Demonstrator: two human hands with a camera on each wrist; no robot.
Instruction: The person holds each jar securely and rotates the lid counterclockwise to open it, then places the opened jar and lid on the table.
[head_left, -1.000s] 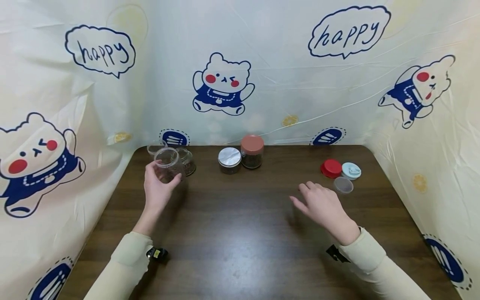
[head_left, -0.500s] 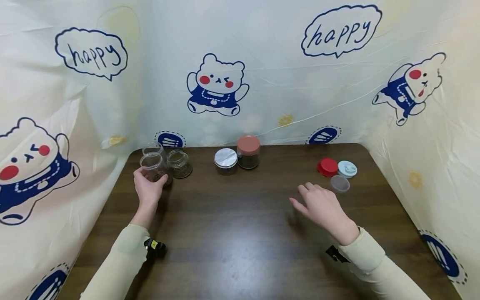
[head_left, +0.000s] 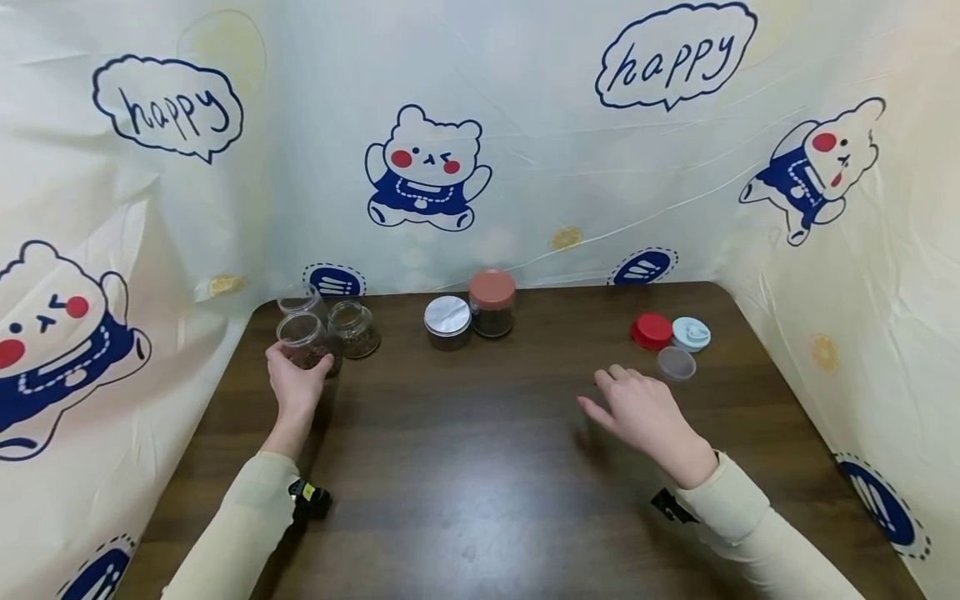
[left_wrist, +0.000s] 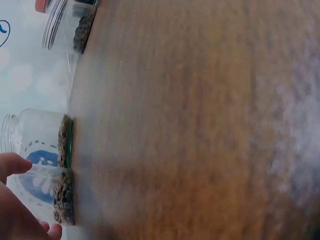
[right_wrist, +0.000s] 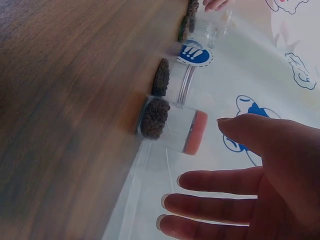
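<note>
My left hand (head_left: 294, 387) grips an uncovered clear jar (head_left: 302, 328) at the table's back left, thumb on one side and fingers on the other. In the left wrist view, small brown pellet-like pieces (left_wrist: 63, 196) fill the bottom of this upright jar, its base at the tabletop. Close on its right is a second open jar (head_left: 356, 330) with similar contents; another clear, lidless-looking container (head_left: 302, 298) shows behind. My right hand (head_left: 645, 414) hovers over the right of the table, holding nothing, its fingers apart in the right wrist view (right_wrist: 225, 190).
At the back middle stand a silver-lidded jar (head_left: 447, 321) and a taller pink-lidded jar (head_left: 492, 302), both with dark contents. Loose lids lie back right: red (head_left: 652, 331), light blue (head_left: 691, 333) and a clear one (head_left: 677, 363). A printed curtain (head_left: 540, 167) encloses the table (head_left: 465, 467).
My left hand has carried the jar left and lowered it beside the second open jar. The right hand stays in place. The head view has shifted slightly.
</note>
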